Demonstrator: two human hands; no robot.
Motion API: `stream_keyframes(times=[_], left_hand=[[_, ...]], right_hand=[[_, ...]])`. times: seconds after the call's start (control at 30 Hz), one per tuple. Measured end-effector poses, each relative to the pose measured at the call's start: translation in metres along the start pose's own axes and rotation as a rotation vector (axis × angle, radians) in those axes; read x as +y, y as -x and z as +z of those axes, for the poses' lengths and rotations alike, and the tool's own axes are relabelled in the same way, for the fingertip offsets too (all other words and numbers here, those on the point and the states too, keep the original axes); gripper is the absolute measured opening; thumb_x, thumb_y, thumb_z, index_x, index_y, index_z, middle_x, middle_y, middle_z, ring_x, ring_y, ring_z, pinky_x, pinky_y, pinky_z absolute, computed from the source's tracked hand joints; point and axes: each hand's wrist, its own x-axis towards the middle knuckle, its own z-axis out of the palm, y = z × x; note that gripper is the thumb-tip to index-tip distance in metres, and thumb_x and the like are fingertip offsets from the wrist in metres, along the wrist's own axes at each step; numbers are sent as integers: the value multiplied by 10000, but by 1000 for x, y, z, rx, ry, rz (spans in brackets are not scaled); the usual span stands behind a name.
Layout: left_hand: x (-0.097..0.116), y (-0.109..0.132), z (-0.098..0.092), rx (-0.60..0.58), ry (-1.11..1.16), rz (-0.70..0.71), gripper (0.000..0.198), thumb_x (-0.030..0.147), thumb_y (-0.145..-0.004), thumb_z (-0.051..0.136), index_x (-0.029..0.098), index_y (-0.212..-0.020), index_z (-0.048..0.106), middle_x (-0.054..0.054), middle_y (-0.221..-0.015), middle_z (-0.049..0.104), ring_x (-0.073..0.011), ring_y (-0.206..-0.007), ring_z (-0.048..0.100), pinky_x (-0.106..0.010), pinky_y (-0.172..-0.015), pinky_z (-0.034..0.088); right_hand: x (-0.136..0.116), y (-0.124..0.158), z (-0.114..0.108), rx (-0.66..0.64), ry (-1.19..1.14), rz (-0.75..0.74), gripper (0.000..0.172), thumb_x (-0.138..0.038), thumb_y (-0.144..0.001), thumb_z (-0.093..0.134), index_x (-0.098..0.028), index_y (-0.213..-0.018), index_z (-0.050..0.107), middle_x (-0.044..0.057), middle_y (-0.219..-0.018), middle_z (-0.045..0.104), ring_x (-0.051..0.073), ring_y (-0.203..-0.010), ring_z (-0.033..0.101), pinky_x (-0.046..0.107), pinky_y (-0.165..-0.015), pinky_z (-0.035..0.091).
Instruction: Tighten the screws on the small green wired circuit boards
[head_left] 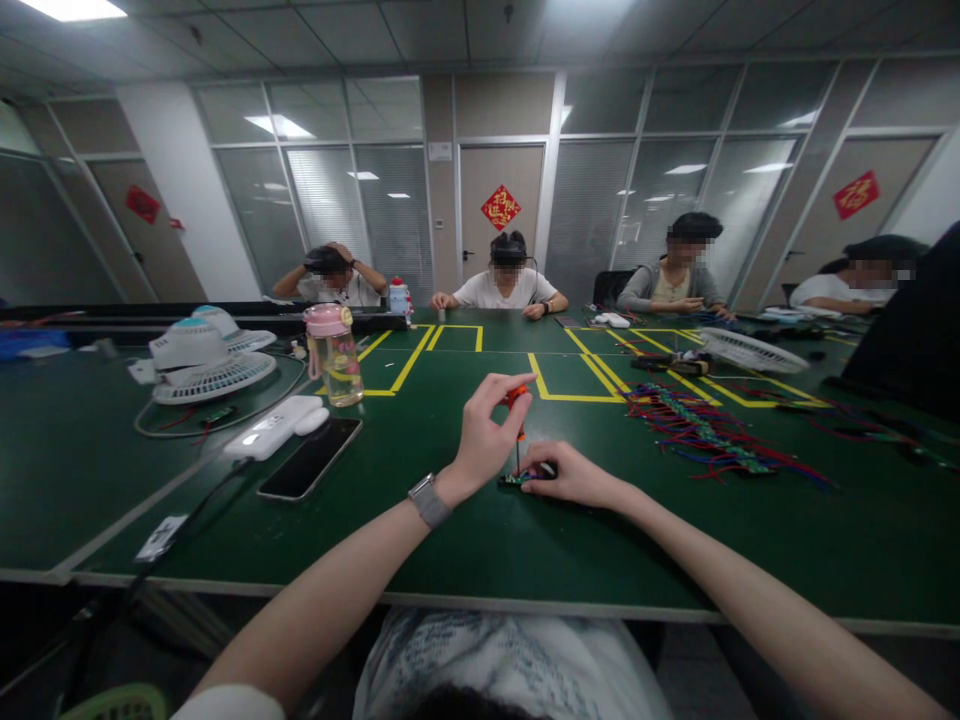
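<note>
My left hand [487, 425] is closed around the red-orange handle of a screwdriver [518, 452], its thumb and forefinger at the handle's top. The dark shaft points straight down, its tip at a small green circuit board [513, 480] on the table. From the right, my right hand [566, 474] holds the board's end, fingers curled over it and over a dark rounded part. Thin coloured wires show by its fingertips. Whether the tip sits in a screw is too small to tell.
Several wired circuit boards [705, 430] lie in a row at right. To the left are a phone [311, 458], a white power bank [274, 427], a pink-lidded bottle [334, 360] and white fan parts [214, 365]. Yellow tape marks the green table [420, 560]. Several people sit opposite.
</note>
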Motion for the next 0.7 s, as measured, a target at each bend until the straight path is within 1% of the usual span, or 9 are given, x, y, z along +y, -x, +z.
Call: stream_keyframes(times=[0.07,0.13,0.27,0.33,0.43,0.5,0.57,0.63,0.7], left_hand=[[1,-1,-1,25,-67,27,196,253,-870,603,222,-1048,680,-38,-939,570,-140,-850,566,-266,-753,487],[1,-1,-2,22,-86,35,207,258,-877,589,226,-1056,688,-41,-948,553,-141,-863,558,-270,-770,484],[0,0,-1,-43,55,1,327,239,-965,412,234,-1234,598,-71,-1116,601,-147,-941,603,-289,-828,494],[-2,1,1,-59,113,-29,345,239,-968,412,233,-1285,548,-73,-1142,620,-140,-915,625,-285,-812,505],[-2,0,1,-16,52,-32,282,252,-925,519,217,-1191,605,-56,-1027,633,-142,-886,612,-273,-786,500],[-1,0,1,21,-24,-8,217,272,-866,617,209,-1069,657,-41,-950,600,-145,-863,584,-271,-777,493],[-1,0,0,42,-71,8,193,296,-840,649,210,-1010,680,-37,-935,556,-142,-847,561,-269,-768,490],[-1,0,-1,37,-62,10,215,300,-895,564,220,-1059,677,-49,-985,544,-145,-881,564,-272,-786,492],[-2,1,0,7,1,-1,300,272,-959,425,231,-1172,631,-65,-1080,565,-145,-928,586,-280,-816,497]], right_hand=[[0,0,0,2,-4,1,165,-271,-780,699,-164,-901,732,7,-714,597,139,-638,528,248,-611,424],[0,0,0,-1,-13,3,167,-277,-782,698,-164,-900,732,8,-716,600,141,-641,527,249,-613,426],[0,0,0,1,-29,3,181,-287,-778,700,-157,-899,733,10,-714,601,143,-641,528,252,-617,428],[0,0,0,1,-32,6,183,-285,-774,703,-154,-898,732,11,-713,598,142,-639,527,251,-616,428],[1,0,0,-1,-23,6,176,-274,-772,704,-154,-899,730,11,-716,596,140,-637,524,250,-612,425],[1,0,1,4,-21,2,175,-274,-773,704,-158,-900,730,9,-715,596,139,-634,523,249,-608,423],[2,0,1,7,-22,0,176,-282,-775,702,-159,-899,730,8,-710,597,139,-631,522,248,-604,422],[2,0,2,7,-19,-3,182,-294,-779,700,-160,-899,730,7,-707,598,139,-629,523,248,-602,423],[2,0,1,6,-10,-7,185,-298,-782,698,-163,-904,731,10,-712,604,140,-633,527,251,-604,424]])
